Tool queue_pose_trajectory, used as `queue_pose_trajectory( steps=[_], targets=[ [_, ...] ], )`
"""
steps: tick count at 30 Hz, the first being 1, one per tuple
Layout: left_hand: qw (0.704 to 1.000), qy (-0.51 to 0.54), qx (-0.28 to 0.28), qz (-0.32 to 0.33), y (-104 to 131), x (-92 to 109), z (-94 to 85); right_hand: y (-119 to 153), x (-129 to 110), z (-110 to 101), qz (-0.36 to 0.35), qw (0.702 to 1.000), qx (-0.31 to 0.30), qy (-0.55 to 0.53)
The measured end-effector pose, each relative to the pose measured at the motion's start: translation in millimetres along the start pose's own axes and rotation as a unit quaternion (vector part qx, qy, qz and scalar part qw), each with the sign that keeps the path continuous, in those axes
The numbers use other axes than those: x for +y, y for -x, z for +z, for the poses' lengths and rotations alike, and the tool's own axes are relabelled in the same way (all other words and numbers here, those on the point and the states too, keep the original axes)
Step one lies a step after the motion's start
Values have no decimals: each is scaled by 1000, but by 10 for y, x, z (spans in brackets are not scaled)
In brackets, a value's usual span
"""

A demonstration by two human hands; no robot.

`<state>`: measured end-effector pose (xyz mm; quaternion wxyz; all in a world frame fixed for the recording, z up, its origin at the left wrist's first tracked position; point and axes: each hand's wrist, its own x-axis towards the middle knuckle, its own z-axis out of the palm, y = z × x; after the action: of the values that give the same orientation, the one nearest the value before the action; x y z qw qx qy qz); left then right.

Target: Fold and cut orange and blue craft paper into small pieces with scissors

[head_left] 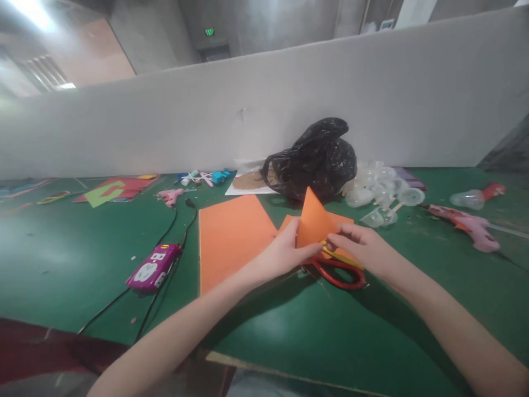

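Observation:
A pointed, folded piece of orange paper (313,220) stands up between my two hands above the green table. My left hand (285,248) is closed on its left side, thumb across the lower front. On its right edge, the fingers of my right hand (357,242) pinch the paper. Under my hands lies a pair of scissors with red handles (345,284). A narrow yellow strip (343,257) shows just above the handles; its kind is unclear. More orange paper lies behind my hands, and a large orange sheet (231,237) is flat to the left.
A black plastic bag (318,160) sits by the white partition (185,121), beside clear plastic cups (382,187). Pink glue guns lie at right (467,220) and left (170,196). A purple power box (154,268) with black cords is on the left, below red and green paper (105,193).

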<state>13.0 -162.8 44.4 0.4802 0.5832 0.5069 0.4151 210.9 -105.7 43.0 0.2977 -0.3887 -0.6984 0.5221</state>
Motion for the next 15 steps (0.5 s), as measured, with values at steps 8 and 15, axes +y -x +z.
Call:
queue_pose_trajectory(
  steps=[8, 15],
  targets=[
    [994, -73, -74, -37, -392, 151, 13, -33, -53, -125, -36, 995, 58, 67],
    [982, -159, -103, 0, -704, 50, 111, -115, 27, -246, -75, 976, 121, 163]
  ],
)
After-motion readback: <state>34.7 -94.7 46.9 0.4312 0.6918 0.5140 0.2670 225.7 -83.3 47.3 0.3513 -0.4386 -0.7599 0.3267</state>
